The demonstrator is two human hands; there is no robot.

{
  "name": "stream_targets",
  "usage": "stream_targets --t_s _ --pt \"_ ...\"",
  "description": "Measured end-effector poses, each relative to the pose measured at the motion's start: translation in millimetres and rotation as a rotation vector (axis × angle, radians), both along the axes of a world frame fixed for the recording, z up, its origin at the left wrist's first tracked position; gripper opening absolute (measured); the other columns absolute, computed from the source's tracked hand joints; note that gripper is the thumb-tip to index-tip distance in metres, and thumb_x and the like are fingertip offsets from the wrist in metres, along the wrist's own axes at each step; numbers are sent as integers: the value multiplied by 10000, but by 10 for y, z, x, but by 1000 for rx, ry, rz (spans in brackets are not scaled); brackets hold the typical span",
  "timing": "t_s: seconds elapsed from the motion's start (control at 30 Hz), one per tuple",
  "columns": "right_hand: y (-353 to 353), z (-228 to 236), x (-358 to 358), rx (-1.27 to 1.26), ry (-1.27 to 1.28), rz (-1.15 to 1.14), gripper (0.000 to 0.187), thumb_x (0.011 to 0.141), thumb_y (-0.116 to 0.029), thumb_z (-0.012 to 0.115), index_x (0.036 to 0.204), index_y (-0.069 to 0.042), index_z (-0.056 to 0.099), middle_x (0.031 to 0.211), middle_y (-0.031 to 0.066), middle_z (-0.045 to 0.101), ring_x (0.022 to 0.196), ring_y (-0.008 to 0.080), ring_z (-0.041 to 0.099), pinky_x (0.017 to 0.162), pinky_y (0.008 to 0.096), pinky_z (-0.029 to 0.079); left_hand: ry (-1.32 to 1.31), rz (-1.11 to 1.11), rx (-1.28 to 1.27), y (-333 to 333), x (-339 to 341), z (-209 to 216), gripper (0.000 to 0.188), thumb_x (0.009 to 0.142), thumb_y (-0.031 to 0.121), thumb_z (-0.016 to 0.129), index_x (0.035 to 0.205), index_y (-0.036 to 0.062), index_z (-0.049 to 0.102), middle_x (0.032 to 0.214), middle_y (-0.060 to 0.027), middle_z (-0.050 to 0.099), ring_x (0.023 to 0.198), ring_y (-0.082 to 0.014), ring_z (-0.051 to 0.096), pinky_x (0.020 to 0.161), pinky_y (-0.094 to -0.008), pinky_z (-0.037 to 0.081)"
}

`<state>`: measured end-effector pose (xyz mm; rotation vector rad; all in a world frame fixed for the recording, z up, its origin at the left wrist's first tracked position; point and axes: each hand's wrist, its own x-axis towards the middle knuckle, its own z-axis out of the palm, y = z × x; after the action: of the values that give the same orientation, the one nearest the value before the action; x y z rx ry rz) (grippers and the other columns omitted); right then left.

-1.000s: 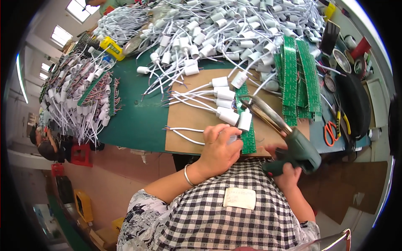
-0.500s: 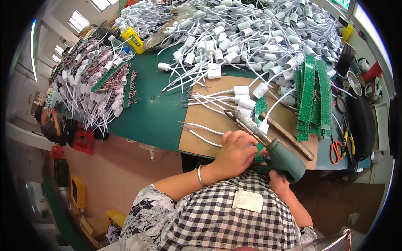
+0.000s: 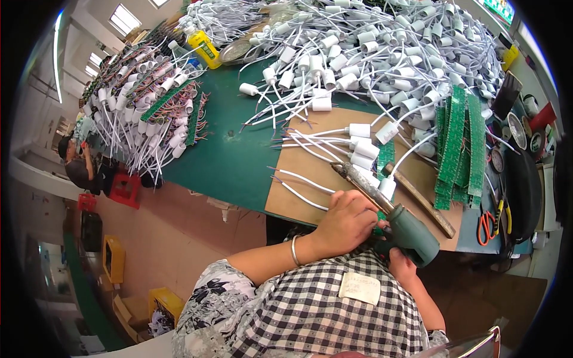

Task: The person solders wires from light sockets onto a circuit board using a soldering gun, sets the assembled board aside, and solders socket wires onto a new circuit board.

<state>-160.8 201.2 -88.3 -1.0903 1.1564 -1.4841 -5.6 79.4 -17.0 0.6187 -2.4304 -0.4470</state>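
My right hand (image 3: 403, 266) is wrapped round the grip of a green-bodied soldering gun (image 3: 413, 237). Its long metal barrel slants up and left over the board, past my left hand's knuckles. My left hand (image 3: 346, 222) has its fingers curled together at the near end of a green circuit board strip (image 3: 385, 156); what they pinch is hidden behind the hand and gun. Several white lamp holders (image 3: 360, 130) with white cables lie along the strip. Two white cables (image 3: 303, 176) run under my left fingers, their bare coloured wire ends pointing left. Under all this lies a brown board (image 3: 286, 203).
A wooden bar (image 3: 422, 203) rests right of the strip. Green circuit boards (image 3: 458, 149) are stacked beyond it, with orange-handled scissors (image 3: 484, 227) nearby. Lamp holders pile up at the back (image 3: 370, 53) and left (image 3: 143, 113). A yellow bottle (image 3: 204, 49) stands behind; another person (image 3: 77, 164) sits far left.
The whole view has shifted, so the bench appears farther right and slightly tilted. Both hands and the soldering gun keep nearly the same pose over the strip.
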Motion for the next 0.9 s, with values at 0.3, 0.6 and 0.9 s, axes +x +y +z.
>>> stream_targets --t_s 0.3,0.6,0.9 --pt "-9 78 -12 66 -48 -59 660 838 -412 607 1308 7 410 1352 183 385 1216 297 426 999 416 348 7 -75 79 -107 -11 -60 185 682 78 666 848 104 587 1000 -41 553 993 -285 492 852 -405 376" --pt "574 270 -189 79 -194 -298 649 840 -423 606 1274 6 386 967 113 594 832 197 597 748 318 484 -49 -85 57 -111 -56 -2 186 637 14 679 792 74 595 1030 -95 525 983 -316 474 847 -407 394" --pt "1007 335 -187 186 -74 -370 546 839 -476 574 1077 14 526 819 87 607 734 167 577 675 288 469 -171 -71 63 -94 -32 95 156 651 35 669 782 71 592 1091 -116 464 1050 -332 408 882 -426 351"
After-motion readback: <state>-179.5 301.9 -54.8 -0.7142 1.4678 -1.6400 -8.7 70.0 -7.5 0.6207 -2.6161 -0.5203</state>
